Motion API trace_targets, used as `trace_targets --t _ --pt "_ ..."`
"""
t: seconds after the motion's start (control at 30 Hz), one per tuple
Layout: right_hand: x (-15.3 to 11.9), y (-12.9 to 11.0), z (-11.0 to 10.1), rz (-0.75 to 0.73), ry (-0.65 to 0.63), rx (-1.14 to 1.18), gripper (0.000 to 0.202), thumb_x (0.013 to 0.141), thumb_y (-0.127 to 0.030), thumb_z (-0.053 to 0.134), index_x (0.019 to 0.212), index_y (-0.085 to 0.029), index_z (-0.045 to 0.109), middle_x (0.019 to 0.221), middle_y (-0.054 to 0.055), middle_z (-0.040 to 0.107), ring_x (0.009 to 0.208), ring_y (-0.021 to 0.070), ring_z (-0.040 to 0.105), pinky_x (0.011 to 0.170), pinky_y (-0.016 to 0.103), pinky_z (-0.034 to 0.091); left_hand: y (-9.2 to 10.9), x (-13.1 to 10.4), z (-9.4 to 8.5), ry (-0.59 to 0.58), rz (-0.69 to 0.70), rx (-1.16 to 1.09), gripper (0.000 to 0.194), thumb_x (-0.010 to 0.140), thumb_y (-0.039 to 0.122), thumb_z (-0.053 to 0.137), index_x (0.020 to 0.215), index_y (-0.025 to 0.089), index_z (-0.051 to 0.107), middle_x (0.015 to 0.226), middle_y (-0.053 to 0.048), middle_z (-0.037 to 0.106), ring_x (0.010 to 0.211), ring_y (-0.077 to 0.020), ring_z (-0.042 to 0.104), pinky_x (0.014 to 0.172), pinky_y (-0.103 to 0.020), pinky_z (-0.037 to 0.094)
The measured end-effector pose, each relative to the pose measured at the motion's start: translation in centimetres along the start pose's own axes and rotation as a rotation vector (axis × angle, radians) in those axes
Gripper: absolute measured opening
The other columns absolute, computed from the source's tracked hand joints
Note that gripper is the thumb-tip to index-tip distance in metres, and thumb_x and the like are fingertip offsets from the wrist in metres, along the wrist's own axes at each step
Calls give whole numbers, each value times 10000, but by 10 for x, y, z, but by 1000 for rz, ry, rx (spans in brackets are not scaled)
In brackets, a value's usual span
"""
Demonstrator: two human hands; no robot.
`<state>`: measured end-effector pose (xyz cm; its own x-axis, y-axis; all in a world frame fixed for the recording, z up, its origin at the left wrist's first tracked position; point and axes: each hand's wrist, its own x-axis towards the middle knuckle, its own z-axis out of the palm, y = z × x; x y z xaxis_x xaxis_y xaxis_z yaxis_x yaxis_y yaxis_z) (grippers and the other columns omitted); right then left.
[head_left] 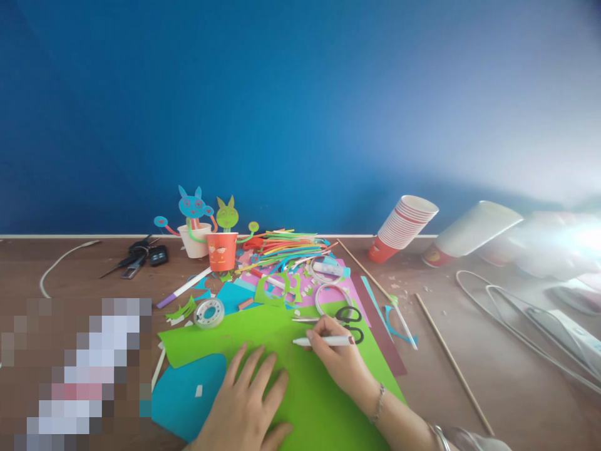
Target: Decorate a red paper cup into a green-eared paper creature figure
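A large green paper sheet lies on the table, partly over a blue sheet. My left hand rests on its lower left part, palm down with fingers spread, holding nothing. Right of it, my right hand grips a white marker, its tip pointing left, low over the green paper. Black-handled scissors lie just beyond my right hand, their blades pointing left. A tape roll sits at the sheet's upper left edge.
Two paper-cup figures stand at the back left, near keys. Pipe cleaners and paper scraps lie behind the sheet. Stacked cups lean at the back right. A wooden stick and a white cable lie rightward.
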<state>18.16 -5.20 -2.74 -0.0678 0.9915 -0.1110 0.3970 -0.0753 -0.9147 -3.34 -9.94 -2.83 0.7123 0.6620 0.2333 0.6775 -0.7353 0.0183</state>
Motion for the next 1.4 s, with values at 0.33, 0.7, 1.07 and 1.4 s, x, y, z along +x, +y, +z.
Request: trace_targets --t 0.33,0.7,1.07,1.4 --pt "0 1 -1 -45 5 -19 250 816 -311 536 611 -220 427 562 -36 456 524 119 396 490 242 326 0 3 -3 13 31 34 481 803 437 623 1206 185 554 1187 -117 622 1090 -337 535 929 -520 348" --pt "0 0 -2 -32 14 -25 205 775 -262 510 595 -222 420 514 -45 428 489 112 379 459 232 308 0 4 -5 14 38 63 462 812 435 609 1197 185 555 1179 -116 638 1072 -333 561 914 -530 354" --pt "1 7 -3 -57 13 -6 180 737 -232 469 575 -225 390 502 -51 400 481 107 372 443 227 302 0 5 -6 5 46 73 481 804 452 615 1197 180 559 1170 -121 650 1064 -334 575 898 -540 379" --pt "1 7 -4 -64 -20 -19 137 686 -198 438 560 -231 395 491 -44 421 477 111 392 463 229 329 1 4 -5 15 44 81 469 817 452 596 1199 182 559 1177 -120 646 1076 -335 567 912 -545 359"
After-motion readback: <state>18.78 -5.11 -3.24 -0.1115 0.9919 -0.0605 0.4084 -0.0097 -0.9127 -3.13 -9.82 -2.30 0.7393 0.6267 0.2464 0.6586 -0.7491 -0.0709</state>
